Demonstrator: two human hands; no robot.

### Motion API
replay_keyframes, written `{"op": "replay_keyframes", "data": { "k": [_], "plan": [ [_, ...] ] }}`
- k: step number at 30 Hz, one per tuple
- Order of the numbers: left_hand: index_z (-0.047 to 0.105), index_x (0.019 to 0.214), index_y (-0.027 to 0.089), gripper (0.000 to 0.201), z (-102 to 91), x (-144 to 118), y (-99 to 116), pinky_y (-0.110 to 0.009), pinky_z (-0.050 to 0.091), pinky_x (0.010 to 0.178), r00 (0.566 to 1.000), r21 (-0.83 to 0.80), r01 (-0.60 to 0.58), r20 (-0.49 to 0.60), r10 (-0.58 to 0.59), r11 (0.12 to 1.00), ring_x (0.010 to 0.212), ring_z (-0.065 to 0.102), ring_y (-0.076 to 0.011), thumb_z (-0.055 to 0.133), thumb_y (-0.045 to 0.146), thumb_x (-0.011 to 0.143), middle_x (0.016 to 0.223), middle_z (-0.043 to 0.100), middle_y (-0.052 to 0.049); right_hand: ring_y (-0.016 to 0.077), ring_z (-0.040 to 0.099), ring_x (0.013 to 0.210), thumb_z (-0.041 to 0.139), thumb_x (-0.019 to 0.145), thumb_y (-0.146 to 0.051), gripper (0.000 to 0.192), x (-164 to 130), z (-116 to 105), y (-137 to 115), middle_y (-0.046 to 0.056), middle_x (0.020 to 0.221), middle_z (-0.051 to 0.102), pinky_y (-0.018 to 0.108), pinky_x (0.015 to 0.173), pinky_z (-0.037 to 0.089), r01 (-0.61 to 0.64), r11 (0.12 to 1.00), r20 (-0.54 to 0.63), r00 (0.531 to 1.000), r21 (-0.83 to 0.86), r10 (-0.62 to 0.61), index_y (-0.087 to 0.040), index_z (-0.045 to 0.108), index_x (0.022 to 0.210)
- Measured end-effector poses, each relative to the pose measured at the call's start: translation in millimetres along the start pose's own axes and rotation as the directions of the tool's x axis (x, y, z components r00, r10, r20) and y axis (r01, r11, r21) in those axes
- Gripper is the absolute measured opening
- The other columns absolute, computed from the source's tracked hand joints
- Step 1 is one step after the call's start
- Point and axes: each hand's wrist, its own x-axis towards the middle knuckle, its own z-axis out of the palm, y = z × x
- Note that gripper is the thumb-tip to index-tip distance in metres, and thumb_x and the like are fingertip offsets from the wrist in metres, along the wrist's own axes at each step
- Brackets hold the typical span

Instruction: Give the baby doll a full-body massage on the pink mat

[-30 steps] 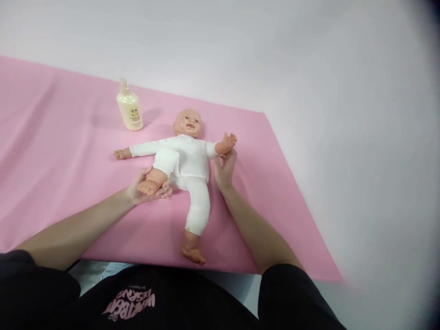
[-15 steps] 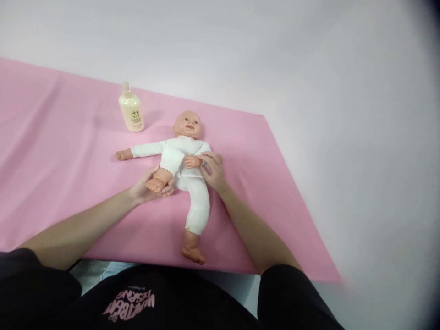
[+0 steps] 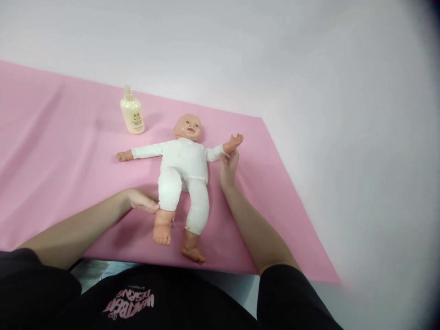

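The doll [image 3: 184, 176] is laid face up at the middle of the frame on the pink sheet [image 3: 62, 151], its long axis running from feet at the lower edge to head farther up. Its nearer leg is touched at the calf by the left hand [image 3: 142, 200], fingers loosely together; its outstretched arm, right of centre, is pinched at the wrist by the right hand [image 3: 228, 167]. A lotion bottle [image 3: 132, 112] stands apart at upper left
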Motion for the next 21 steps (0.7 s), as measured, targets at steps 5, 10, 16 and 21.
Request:
{"op": "replay_keyframes", "data": {
  "k": [5,10,16,21],
  "plan": [
    [0.078,0.121,0.017,0.061,1.9,4,12,-0.039,0.054,0.107,0.998,0.133,-0.002,0.063,-0.007,0.991,0.125,0.067,-0.0369,0.076,0.066,0.085,0.119,0.077,-0.014,0.0222,0.068,0.117,0.072,0.082,-0.048,0.055,8,-7,11,0.008,0.133,0.063,0.043,0.096,0.06,-0.195,0.973,-0.104,0.972,0.123,0.208,-0.027,0.051,0.128],
    [0.076,0.124,0.011,0.069,7.9,5,17,-0.043,0.055,0.104,0.999,0.081,0.008,0.043,-0.012,0.997,0.117,0.072,-0.0386,0.079,0.066,0.082,0.116,0.078,-0.016,0.0214,0.069,0.115,0.067,0.083,-0.046,0.045,12,-9,23,0.006,0.129,0.065,0.044,0.096,0.061,-0.277,0.947,-0.146,0.943,0.161,0.3,-0.028,0.051,0.121],
    [0.075,0.124,0.015,0.061,3.8,4,12,-0.04,0.056,0.104,0.997,0.056,-0.007,0.076,0.003,0.998,0.115,0.074,-0.0349,0.078,0.061,0.084,0.111,0.08,-0.013,0.0215,0.068,0.116,0.069,0.08,-0.045,0.048,14,-10,25,0.007,0.13,0.063,0.044,0.096,0.06,-0.296,0.937,-0.152,0.933,0.187,0.325,-0.028,0.05,0.121],
    [0.074,0.126,0.014,0.063,1.4,3,12,-0.04,0.055,0.109,0.998,0.058,-0.02,0.062,0.017,0.998,0.123,0.071,-0.0347,0.08,0.06,0.083,0.118,0.079,-0.013,0.0218,0.066,0.119,0.068,0.08,-0.044,0.046,15,-11,24,0.008,0.134,0.061,0.044,0.096,0.06,-0.309,0.934,-0.118,0.936,0.177,0.332,-0.028,0.051,0.12]
  ]
}}
